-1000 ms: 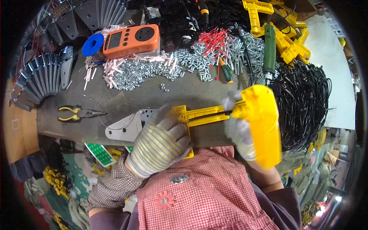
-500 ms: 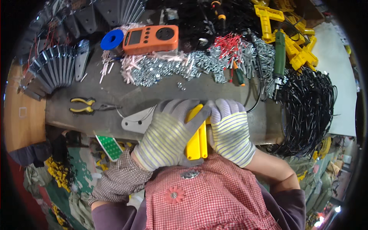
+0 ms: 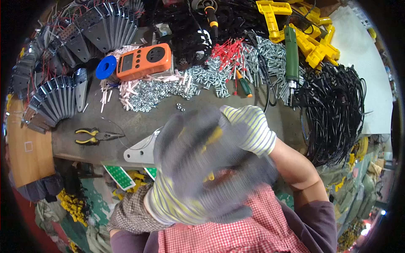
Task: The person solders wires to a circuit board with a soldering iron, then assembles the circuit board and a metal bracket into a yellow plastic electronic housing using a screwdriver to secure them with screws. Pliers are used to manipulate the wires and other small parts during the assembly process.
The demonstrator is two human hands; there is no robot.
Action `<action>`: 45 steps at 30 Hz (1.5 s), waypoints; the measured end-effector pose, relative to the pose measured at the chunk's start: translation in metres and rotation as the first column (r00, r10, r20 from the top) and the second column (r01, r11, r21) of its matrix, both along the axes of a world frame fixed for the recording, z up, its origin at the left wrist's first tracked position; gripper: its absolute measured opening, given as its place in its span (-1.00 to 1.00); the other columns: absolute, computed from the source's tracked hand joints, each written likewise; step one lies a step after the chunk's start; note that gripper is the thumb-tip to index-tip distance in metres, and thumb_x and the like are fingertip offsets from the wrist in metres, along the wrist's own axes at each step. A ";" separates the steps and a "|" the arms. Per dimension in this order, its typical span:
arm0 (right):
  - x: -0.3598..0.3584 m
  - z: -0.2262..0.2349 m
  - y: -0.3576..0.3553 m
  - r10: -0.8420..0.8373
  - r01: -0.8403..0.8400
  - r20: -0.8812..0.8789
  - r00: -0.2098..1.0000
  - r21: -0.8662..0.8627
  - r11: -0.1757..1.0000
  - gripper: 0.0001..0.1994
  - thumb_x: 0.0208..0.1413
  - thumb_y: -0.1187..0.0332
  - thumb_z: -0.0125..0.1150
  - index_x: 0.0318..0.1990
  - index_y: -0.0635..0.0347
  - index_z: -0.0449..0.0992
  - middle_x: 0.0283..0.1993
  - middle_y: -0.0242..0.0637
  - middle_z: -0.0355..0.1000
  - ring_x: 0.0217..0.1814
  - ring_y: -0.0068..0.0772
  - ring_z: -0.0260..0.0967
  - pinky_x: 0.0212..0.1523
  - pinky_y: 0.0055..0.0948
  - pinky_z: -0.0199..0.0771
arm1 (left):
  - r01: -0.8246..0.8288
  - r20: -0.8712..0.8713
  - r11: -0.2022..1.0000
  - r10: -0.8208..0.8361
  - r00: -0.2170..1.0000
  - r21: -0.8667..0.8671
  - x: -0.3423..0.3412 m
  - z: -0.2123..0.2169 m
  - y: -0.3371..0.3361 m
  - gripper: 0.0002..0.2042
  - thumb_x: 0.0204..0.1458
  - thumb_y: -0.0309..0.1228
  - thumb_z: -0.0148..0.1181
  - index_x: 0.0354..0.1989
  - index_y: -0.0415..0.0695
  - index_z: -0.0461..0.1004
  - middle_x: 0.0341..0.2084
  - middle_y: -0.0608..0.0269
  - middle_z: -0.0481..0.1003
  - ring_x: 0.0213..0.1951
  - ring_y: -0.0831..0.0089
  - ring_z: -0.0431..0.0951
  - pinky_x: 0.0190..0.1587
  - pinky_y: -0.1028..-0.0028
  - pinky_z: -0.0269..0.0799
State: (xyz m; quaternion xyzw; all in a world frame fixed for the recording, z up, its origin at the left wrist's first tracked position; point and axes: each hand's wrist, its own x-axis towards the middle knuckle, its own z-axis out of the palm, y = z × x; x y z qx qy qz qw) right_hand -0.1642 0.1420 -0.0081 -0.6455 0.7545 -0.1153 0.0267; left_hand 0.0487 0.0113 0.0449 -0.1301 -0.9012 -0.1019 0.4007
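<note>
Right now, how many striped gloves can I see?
2: one on the left hand, blurred, partly covering something yellow; one on the right hand, beside it. Any others could be hidden.

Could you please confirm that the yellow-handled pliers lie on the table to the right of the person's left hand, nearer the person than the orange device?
Not quite: the head view shows the yellow-handled pliers left of the left hand, nearer than the orange device.
</note>
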 end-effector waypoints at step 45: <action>0.034 0.047 0.041 0.099 0.122 0.645 0.758 -0.289 0.949 -0.41 0.09 0.50 0.32 0.34 0.12 0.50 -0.15 -0.20 0.66 -0.33 -0.14 0.62 -0.21 -0.28 0.68 | -0.273 0.657 0.692 -0.376 0.654 0.668 -0.049 -0.008 -0.061 -0.83 0.21 -0.53 0.31 -0.06 -0.14 0.52 -0.18 0.30 0.59 -0.13 0.55 0.59 -0.04 0.45 0.56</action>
